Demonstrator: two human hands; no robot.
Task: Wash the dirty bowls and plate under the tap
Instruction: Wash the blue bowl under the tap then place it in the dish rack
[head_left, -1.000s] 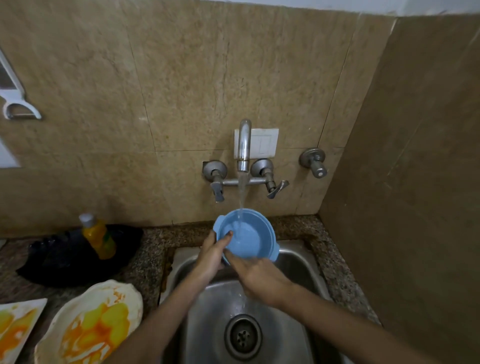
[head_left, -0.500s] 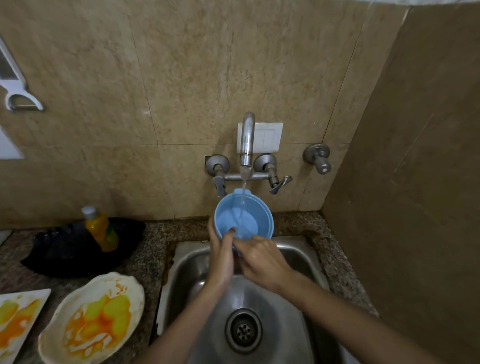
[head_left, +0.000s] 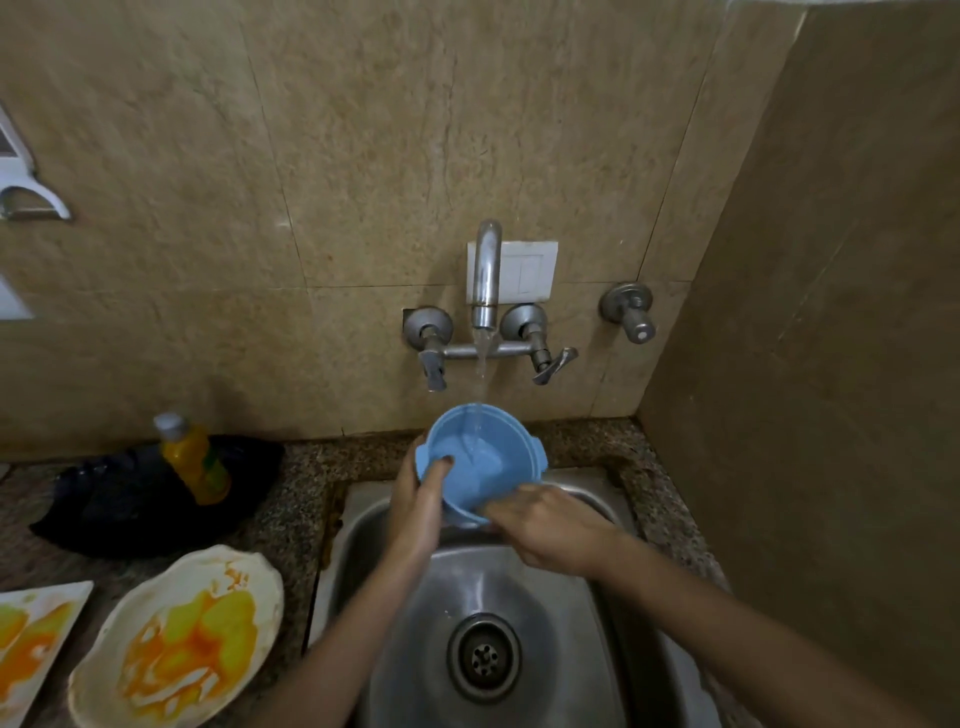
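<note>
From the head view, I have the round blue plastic bowl with small side lugs tilted toward me over the far end of the stainless steel sink. It sits right under the curved chrome tap, and the stream lands inside it. My left hand grips the bowl's left rim, thumb hooked inside. My right hand holds the near lower edge, fingers curled on it.

I judge the task to be at an early stage. This bowl looks clean inside and is about rinsed. The wavy-edged cream bowl smeared with yellow-orange sauce and the white square plate with the same stains wait unwashed on the speckled granite counter, near left.

Farther left, a yellow dish-soap bottle stands on a crumpled black bag. Nothing blocks the basin or its drain. I cannot see where a washed bowl should go.
</note>
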